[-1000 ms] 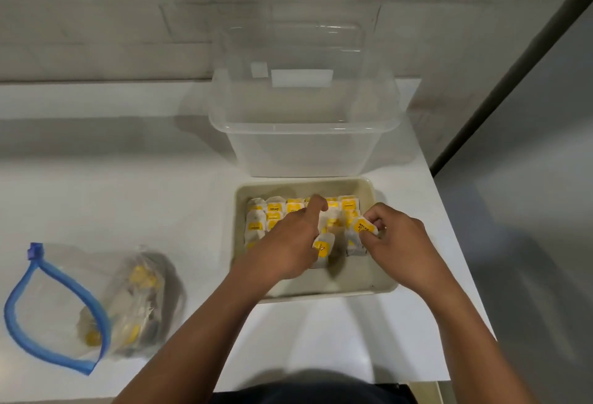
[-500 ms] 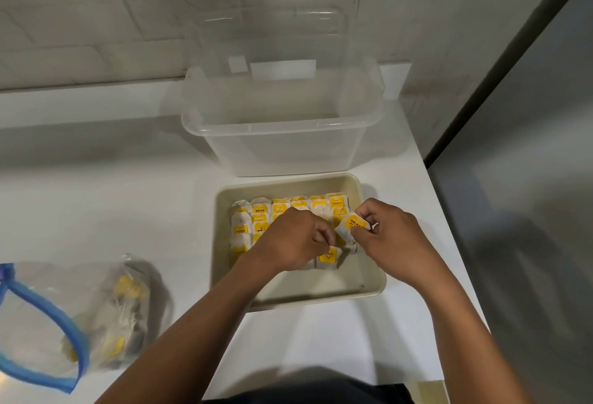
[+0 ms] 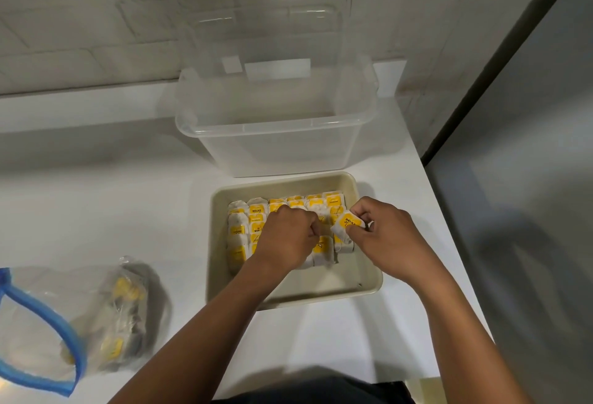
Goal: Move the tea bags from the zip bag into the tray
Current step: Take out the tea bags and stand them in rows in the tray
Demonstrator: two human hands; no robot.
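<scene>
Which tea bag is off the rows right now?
The tea bag pinched in the right hand, tilted above the packed rows in the tray; others lie seated.

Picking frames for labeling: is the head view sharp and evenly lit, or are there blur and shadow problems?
Head view: tea bag label in the right hand is readable; zip bag at left is soft; both forearms cast shadows on the table; straight edges bow from the wide lens.

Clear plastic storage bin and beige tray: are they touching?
Cannot tell. In the head view the clear plastic storage bin stands directly behind the beige tray; their edges meet visually, but no gap or contact shows plainly.
</scene>
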